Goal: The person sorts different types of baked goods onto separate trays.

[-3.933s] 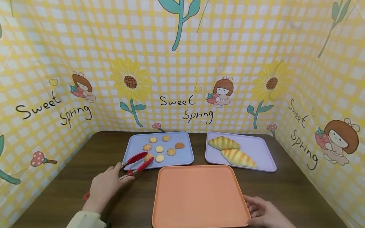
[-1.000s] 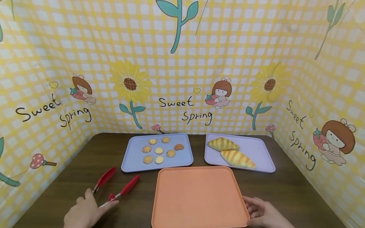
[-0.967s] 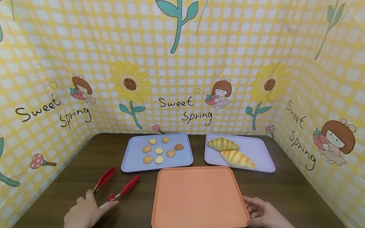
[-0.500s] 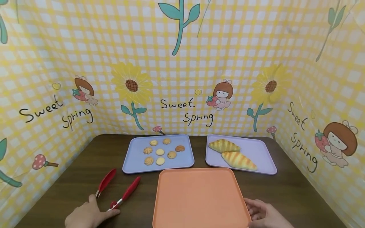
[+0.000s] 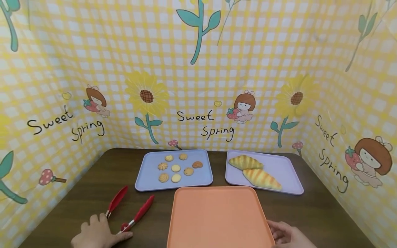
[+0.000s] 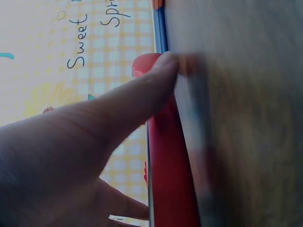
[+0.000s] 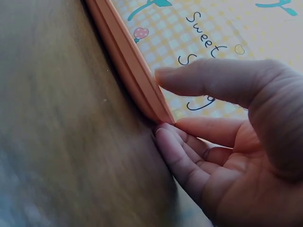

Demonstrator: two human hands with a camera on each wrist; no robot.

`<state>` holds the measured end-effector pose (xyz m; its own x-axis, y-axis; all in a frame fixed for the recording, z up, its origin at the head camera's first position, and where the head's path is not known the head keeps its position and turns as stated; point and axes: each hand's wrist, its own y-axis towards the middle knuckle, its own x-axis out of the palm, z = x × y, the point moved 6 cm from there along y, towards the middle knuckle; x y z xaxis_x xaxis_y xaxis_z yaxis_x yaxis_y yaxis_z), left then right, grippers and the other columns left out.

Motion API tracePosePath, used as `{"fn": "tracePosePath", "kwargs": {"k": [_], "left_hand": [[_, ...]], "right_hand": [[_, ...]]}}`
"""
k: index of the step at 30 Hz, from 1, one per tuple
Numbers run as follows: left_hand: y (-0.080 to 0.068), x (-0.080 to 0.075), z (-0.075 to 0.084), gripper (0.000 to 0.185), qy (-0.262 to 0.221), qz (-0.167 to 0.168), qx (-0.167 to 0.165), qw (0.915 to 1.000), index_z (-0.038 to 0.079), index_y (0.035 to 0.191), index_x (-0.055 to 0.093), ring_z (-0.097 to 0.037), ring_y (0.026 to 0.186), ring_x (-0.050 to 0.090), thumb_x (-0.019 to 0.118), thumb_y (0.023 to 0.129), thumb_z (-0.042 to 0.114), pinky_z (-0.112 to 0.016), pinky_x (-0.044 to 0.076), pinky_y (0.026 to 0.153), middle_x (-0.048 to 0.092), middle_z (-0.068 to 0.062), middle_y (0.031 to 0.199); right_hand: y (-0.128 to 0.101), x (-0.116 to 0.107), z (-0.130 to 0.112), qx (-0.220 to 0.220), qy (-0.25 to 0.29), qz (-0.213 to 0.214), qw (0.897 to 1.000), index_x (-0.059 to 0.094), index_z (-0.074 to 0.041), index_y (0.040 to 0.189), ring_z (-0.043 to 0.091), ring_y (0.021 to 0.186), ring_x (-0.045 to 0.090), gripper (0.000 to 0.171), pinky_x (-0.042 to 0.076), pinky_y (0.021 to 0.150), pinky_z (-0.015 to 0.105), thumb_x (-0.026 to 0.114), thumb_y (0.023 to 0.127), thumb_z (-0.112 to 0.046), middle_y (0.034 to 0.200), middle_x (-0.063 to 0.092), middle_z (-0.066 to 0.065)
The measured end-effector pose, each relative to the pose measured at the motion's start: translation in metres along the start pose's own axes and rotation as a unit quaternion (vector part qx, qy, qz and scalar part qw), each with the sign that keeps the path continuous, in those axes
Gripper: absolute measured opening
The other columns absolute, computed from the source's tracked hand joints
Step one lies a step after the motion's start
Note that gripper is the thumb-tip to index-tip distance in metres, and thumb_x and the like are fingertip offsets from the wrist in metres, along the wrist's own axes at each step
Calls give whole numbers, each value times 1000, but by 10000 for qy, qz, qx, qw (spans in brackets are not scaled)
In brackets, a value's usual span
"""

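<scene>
In the head view my left hand (image 5: 94, 234) lies over the handle end of red-tipped tongs (image 5: 142, 209) on the table. Its fingers are spread and fairly straight. The thumb touches one arm of the tongs (image 6: 171, 165), as the left wrist view shows. The tongs' jaws stand apart with nothing between them. At the front, my right hand (image 5: 288, 236) holds the right edge of a bare orange tray (image 5: 220, 217). In the right wrist view its thumb rests on the tray's rim (image 7: 135, 71), and the fingers bear against the corner.
Behind, a blue tray (image 5: 145, 174) holds several small cookies (image 5: 175, 168). Right of it, a lilac tray (image 5: 288, 172) carries two croissant-shaped breads (image 5: 262, 178). A yellow checked cloth (image 5: 198, 79) walls in the dark wooden table (image 5: 83, 193).
The tongs moved from the blue tray down to the table at the left front. My left fingers have since spread and loosened over them. My right hand stays at the orange tray's edge.
</scene>
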<state>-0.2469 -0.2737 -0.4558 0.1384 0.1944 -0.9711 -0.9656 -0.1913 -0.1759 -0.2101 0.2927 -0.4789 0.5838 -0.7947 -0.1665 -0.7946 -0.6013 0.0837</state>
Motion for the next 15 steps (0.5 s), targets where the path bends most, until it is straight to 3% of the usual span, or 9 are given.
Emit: {"fn": "tracePosePath", "kwargs": {"k": [4,7,9,12,14,15], "left_hand": [[-2,-5,6,137,29,208,151,9997,-12,146,28,-55,107,43,45,65,97,-70,42,73,41,-37,124],[-9,-16,17,128,-26,717,442,9964,-6,151,25,-56,113,40,40,73,94,-74,37,76,39,-36,133],[-16,-23,28,120,-98,1227,780,9893,-2,152,26,-56,120,38,42,77,90,-78,32,81,40,-33,139],[-28,-31,51,105,-203,1979,1417,9697,4,153,31,-50,129,35,53,83,79,-79,24,90,42,-23,146],[-34,-33,68,99,-252,2297,1826,9556,8,153,33,-46,134,31,60,84,73,-77,20,95,41,-18,149],[-37,-34,76,97,-280,2409,1991,9495,9,153,34,-45,137,29,63,83,70,-76,18,97,41,-16,151]], "right_hand": [[0,0,0,-223,-766,126,9967,46,7,143,2,95,58,50,52,76,26,59,95,5,109,55,-1],[-2,1,0,-516,-1611,233,9853,48,0,144,2,95,59,52,54,74,26,63,95,2,107,55,3],[-5,1,-2,-731,-2864,554,9537,53,-4,142,4,97,58,52,53,72,29,69,93,-5,105,58,6],[-7,1,-9,-606,-4536,1187,8812,58,-1,135,20,100,58,57,51,72,41,78,86,-22,107,61,12],[-5,3,-17,-442,-5277,1631,8325,61,-1,128,34,102,57,63,48,71,51,83,79,-33,109,62,15],[-3,5,-22,-345,-5357,1777,8248,61,0,128,41,103,56,66,48,71,57,83,77,-36,112,62,16]]}}
